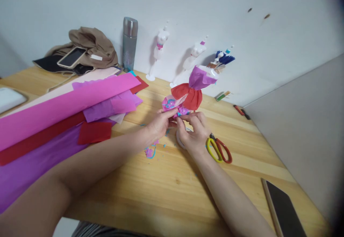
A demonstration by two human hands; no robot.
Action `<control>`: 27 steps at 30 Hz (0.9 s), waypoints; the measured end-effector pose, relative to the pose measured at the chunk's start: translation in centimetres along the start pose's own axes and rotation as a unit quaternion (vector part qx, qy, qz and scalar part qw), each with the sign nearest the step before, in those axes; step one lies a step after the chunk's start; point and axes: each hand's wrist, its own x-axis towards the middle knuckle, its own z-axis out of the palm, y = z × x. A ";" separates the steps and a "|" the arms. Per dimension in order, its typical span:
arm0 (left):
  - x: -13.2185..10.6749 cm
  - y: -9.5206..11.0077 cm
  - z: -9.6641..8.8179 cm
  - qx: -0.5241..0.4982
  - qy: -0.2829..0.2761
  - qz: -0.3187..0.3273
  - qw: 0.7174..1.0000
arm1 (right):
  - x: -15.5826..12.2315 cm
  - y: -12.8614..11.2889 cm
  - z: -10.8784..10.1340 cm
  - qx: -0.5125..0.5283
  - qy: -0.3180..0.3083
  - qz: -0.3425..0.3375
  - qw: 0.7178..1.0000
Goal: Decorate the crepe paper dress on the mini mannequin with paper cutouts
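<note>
A small white dress form wears a purple paper top (202, 77) and a puffed red paper skirt (189, 96). Below the red skirt is crumpled pink and blue paper trim (170, 104). My left hand (160, 123) grips this trim from the left, thumb on top. From the right, the fingers of my right hand (195, 129) are pinched at the trim's lower edge. Whether they hold a separate small piece is hidden. Partly behind my right hand lies a white ring-shaped roll (180, 139). Scissors (219, 150) with one yellow and one red handle lie right beside that wrist.
Pink, red and purple paper sheets (67, 99) cover the left. Paper scraps (150, 152) lie before my hands. Near the wall stand a grey flask (129, 45) and more dress forms (159, 48). A dark tablet-like device (283, 208) lies front right.
</note>
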 end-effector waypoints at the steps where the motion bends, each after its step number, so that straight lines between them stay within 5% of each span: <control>1: 0.0 -0.1 0.0 -0.001 0.003 -0.001 1.000 | 0.0 0.0 0.0 0.004 0.012 0.002 1.000; 10: 0.1 -0.2 -0.1 -0.001 -0.007 0.007 1.000 | 0.2 0.0 -0.1 -0.008 0.007 -0.039 0.999; 17: 0.0 -0.1 -0.2 0.040 -0.037 0.019 0.998 | 2.3 -0.7 -1.7 0.021 0.034 0.005 0.999; 27: 0.0 -0.5 -0.3 0.037 -0.037 0.018 0.998 | 3.3 0.2 -2.1 -0.005 -0.075 -0.007 0.997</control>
